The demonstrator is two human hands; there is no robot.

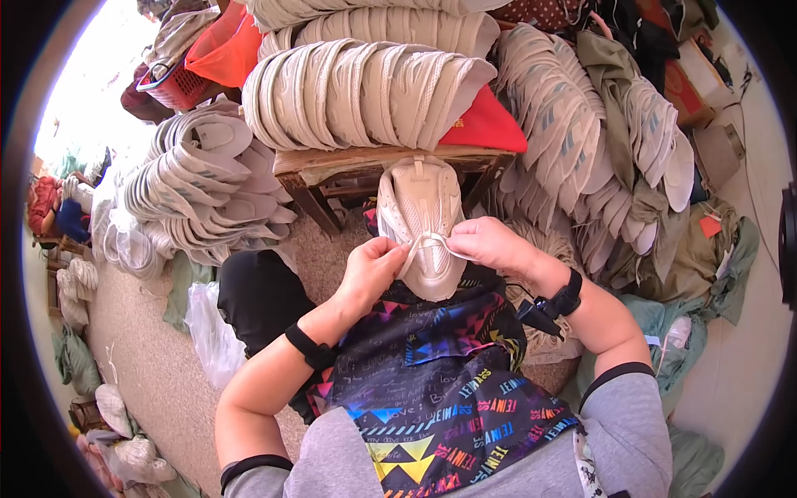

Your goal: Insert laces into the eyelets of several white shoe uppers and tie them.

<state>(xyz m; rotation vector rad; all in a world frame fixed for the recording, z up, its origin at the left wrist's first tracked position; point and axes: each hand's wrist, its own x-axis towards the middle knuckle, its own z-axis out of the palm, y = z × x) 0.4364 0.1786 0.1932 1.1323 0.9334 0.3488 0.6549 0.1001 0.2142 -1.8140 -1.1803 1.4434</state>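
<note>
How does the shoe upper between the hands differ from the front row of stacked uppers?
The shoe upper is single; the front row is many, nested together. The shoe upper points lengthwise toward the person; the front row runs crosswise. The left hand and right hand pinch the shoe upper's lace; neither touches the front row. Both are pale beige.

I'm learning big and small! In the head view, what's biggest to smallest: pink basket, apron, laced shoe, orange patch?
1. Apron
2. Laced shoe
3. Pink basket
4. Orange patch
</note>
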